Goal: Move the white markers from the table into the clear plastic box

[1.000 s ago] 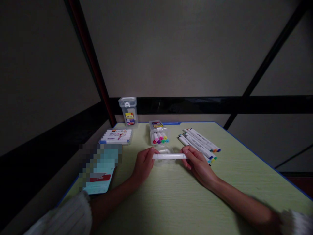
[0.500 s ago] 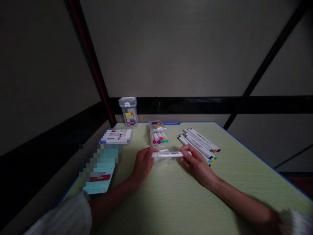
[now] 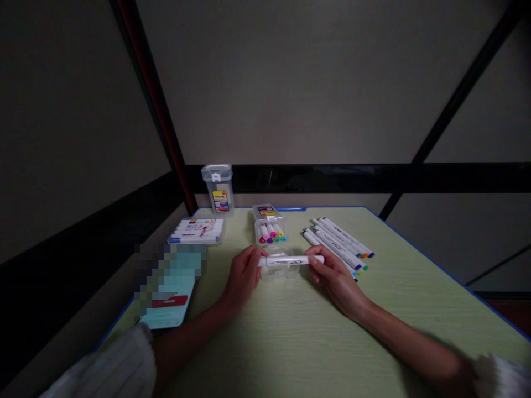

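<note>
A white marker (image 3: pixel 288 260) lies level between my two hands above the green table (image 3: pixel 290 342). My left hand (image 3: pixel 244 276) pinches its left end with fingers closed. My right hand (image 3: pixel 338 279) grips its right end, fingers curled round it. Under the marker a clear plastic lid (image 3: pixel 279 270) rests on the table. Just beyond it stands a clear marker box (image 3: pixel 269 224) with coloured caps showing.
A row of several white markers (image 3: pixel 338 243) lies to the right of the box. A flat marker pack (image 3: pixel 197 231) and a tall clear case (image 3: pixel 218 188) sit at the back left. A teal package (image 3: pixel 168 287) lies near the left edge.
Both hands have lifted the marker slightly away from me and shifted it a little to the right; the right end now pokes past my right fingers.
</note>
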Tool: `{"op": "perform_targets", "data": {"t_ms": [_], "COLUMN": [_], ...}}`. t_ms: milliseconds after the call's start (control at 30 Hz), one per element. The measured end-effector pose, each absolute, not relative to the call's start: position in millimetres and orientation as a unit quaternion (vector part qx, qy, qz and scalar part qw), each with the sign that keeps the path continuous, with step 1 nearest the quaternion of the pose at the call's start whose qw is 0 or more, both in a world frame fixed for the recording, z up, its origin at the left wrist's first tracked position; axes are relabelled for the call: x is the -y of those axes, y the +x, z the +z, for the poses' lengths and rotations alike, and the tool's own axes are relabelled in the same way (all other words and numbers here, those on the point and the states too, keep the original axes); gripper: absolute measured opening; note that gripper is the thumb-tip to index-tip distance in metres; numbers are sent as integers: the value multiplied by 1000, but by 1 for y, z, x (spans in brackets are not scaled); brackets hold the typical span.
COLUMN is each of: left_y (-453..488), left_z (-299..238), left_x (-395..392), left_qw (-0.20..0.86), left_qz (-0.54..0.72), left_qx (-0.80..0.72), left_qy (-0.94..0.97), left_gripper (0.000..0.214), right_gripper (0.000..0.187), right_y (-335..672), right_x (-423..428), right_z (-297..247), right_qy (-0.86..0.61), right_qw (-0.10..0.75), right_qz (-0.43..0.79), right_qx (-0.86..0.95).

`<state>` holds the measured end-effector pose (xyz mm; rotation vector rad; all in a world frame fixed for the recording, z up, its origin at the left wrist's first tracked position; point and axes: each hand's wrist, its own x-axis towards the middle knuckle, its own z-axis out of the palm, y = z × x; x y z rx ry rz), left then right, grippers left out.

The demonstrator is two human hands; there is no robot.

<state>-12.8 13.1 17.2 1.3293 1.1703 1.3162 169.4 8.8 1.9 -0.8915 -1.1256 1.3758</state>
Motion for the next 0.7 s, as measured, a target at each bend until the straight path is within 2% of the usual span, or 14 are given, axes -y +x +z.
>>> {"op": "perform_targets", "data": {"t_ms": [700], "left_y": [-15], "left_z": [10], "left_x": [-13], "left_qw": [439], "left_qz": [560], "left_qx": [-415], "left_qy": [567], "left_gripper": [19], "right_gripper": [28], "right_y": [168], "right_x": [-10], "right_z": [6], "right_qy": [-394], "right_qw": [548], "right_qz": [596], "right_qx": [434]}}
